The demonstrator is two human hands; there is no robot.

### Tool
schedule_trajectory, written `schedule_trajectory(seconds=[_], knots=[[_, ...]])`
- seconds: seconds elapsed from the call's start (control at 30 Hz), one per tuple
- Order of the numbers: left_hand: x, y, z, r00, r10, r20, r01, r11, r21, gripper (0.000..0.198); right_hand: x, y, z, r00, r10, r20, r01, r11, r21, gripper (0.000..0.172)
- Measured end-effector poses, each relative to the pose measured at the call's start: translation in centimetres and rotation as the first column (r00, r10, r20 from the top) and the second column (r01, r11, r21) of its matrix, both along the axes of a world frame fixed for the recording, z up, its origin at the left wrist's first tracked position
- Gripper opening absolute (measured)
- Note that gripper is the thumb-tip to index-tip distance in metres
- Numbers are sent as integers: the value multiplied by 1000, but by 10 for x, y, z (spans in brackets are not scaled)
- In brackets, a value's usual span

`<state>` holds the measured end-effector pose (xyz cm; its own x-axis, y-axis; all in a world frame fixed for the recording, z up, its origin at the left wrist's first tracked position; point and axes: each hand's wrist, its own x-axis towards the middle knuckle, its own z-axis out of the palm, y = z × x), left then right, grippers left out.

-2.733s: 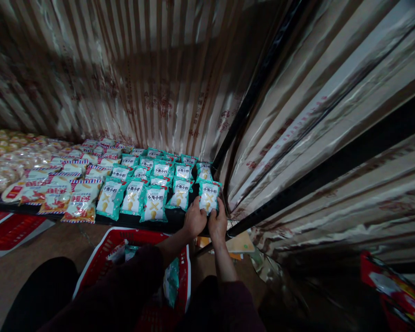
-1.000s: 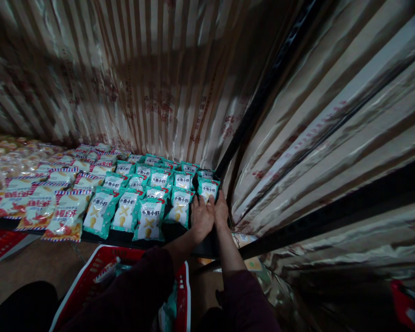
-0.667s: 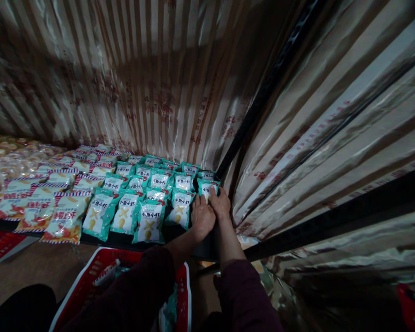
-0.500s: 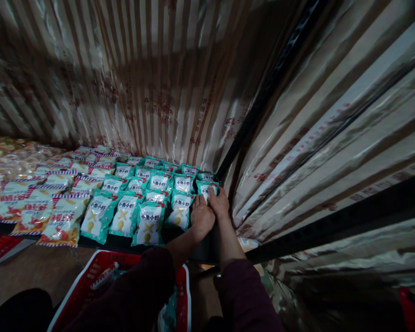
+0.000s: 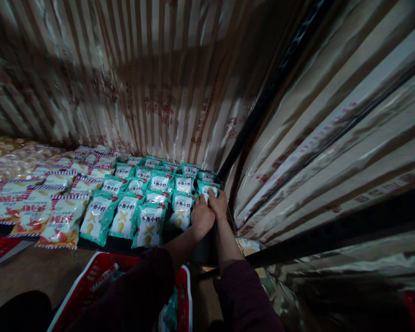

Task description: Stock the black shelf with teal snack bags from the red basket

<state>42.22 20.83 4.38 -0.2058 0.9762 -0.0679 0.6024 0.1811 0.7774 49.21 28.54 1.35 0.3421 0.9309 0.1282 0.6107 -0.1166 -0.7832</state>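
Green and white snack bags (image 5: 152, 226) stand in rows on a black shelf (image 5: 202, 249). At the right end of the rows, both hands are on one green bag (image 5: 207, 188). My left hand (image 5: 202, 216) is on its lower left side, fingers pointing forward and close together. My right hand (image 5: 218, 203) wraps round its right side, with the thumb on the bag's front. The hands cover the lower part of the bag. Another green bag (image 5: 181, 210) stands just left of my left hand.
Orange and white bags (image 5: 60, 219) and small wrapped items (image 5: 7, 159) fill the shelf to the left. A red basket (image 5: 188, 295) with bags inside sits below. A black post (image 5: 240, 145) rises beside the hands, before stacked cartons (image 5: 180, 106).
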Motion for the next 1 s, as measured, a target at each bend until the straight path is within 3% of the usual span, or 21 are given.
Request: schedule_trajectory(seconds=[0.4, 0.57, 1.0], knots=[[0, 0, 1, 1000, 11, 28, -10, 1000, -21, 57, 1, 2, -3, 997, 68, 20, -68, 998, -1, 57], [1, -4, 1, 1000, 1, -16, -1, 1000, 5, 59, 4, -4, -5, 996, 90, -1, -90, 992, 85, 62], [6, -31, -1, 997, -53, -58, 63, 981, 184, 50, 12, -36, -12, 993, 94, 72, -105, 978, 178, 70]])
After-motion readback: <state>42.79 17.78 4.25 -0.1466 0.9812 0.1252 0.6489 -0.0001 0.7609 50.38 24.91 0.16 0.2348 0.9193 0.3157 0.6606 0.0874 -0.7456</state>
